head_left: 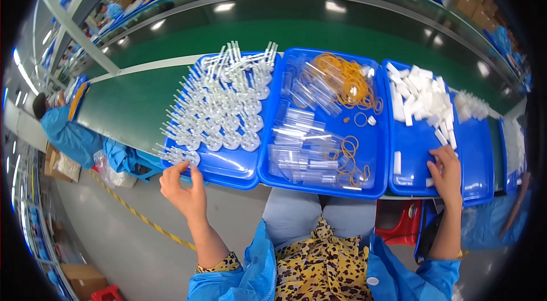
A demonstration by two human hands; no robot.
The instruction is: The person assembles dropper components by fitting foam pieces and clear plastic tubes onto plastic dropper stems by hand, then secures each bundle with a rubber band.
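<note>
My left hand [185, 191] is at the near left corner of the left blue tray [228, 174]. Its thumb and index finger are bent and a little apart, close to the nearest of many clear plastic parts with thin stems [213, 110], standing in rows. Over the right blue tray [413, 147], my right hand [447, 173] has its fingers curved and thumb apart, with nothing visible between them. A small white block [429, 182] lies beside its palm, partly hidden. Another white block [397, 162] lies farther left, and a heap of white blocks [419, 93] fills the tray's far part.
The middle blue tray [325, 188] holds orange rubber bands [342, 76] and clear plastic pieces [302, 144]. Beyond the trays runs a green conveyor belt [273, 25]. At right, another blue tray [477, 153] holds translucent parts. A co-worker [68, 130] sits at far left.
</note>
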